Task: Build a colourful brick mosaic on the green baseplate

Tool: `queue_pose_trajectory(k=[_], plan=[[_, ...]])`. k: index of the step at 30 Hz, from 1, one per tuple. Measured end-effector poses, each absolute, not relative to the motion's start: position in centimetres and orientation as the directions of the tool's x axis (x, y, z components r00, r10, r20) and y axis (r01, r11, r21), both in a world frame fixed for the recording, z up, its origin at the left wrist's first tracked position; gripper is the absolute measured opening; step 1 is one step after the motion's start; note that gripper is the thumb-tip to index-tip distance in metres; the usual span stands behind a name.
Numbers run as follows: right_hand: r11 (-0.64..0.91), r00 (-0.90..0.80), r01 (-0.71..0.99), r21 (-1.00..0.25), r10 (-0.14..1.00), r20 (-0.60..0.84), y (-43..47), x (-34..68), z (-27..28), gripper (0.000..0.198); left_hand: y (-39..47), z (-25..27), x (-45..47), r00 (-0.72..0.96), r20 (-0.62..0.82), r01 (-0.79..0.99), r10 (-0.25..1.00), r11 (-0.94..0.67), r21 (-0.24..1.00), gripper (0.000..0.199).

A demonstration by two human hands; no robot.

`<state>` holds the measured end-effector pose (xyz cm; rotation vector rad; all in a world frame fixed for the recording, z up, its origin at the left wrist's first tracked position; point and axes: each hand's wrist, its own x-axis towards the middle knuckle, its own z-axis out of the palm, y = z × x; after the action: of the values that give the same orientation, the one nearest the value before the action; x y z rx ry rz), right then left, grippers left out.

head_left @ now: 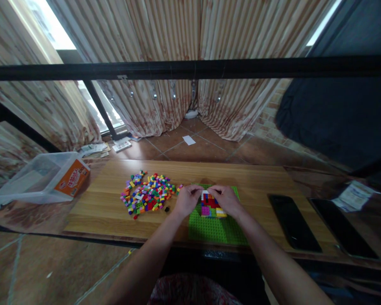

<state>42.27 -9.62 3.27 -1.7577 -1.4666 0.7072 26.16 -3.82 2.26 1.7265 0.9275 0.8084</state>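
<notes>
A small build of toy building bricks (212, 204) sits on a green studded baseplate (216, 231). Its bricks are red, blue, purple and yellow, with white at the far edge. My left hand (188, 200) is closed at the build's far left corner, thumb and fingers pinched together. From the other side, my right hand (227, 199) pinches at the far right corner. The fingertips of both hands nearly meet over the white part, and they cover any small brick between them. Left of the baseplate lies a spread pile of loose toy bricks (150, 192) in many colours.
The wooden tabletop (98, 212) carries a black phone (294, 222) at right, with another dark flat device (344, 228) beyond it. A clear plastic bin (34, 178) with an orange label stands at left. A black metal bar (190, 70) crosses in front of the curtains.
</notes>
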Motion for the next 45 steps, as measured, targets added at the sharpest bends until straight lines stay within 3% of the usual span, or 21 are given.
queue_pose_trajectory(k=[19, 27, 32, 35, 36, 39, 45], plan=[[-0.122, 0.167, 0.593, -0.796, 0.986, -0.027, -9.7, 43.0, 2.5, 0.033, -4.2, 1.7, 26.8, 0.431, 0.049, 0.304, 0.901, -0.196, 0.932, 0.021], [-0.119, 0.204, 0.647, -0.753, 0.979, 0.020, -10.5, 43.2, 1.9, 0.037, -6.5, 3.7, 23.6, 0.306, 0.111, 0.406, 0.945, -0.235, 0.883, 0.022], [-0.162, 0.375, 0.652, -0.741, 0.918, 0.130, -11.8, 43.1, 2.9, 0.042, -6.4, 4.4, 15.9, 0.138, 0.199, 0.550, 0.970, -0.242, 0.799, 0.020], [-0.178, 0.417, 0.649, -0.740, 0.896, 0.149, -12.4, 42.6, 4.0, 0.039, -4.1, 4.5, 11.8, 0.097, 0.235, 0.735, 0.967, -0.229, 0.638, 0.023], [-0.178, 0.419, 0.643, -0.745, 0.896, 0.148, -12.5, 42.3, 4.3, 0.038, -2.9, 4.5, 10.9, 0.103, 0.237, 0.803, 0.966, -0.221, 0.553, 0.025], [-0.162, 0.410, 0.613, -0.773, 0.902, 0.135, -12.9, 41.1, 5.1, 0.037, 1.0, 4.7, 9.7, 0.147, 0.202, 0.863, 0.968, -0.225, 0.452, 0.032], [-0.169, 0.429, 0.530, -0.831, 0.899, 0.090, -14.6, 39.8, 5.7, 0.036, 6.4, 5.1, 10.2, 0.339, 0.090, 0.873, 0.936, -0.349, 0.340, 0.034]])
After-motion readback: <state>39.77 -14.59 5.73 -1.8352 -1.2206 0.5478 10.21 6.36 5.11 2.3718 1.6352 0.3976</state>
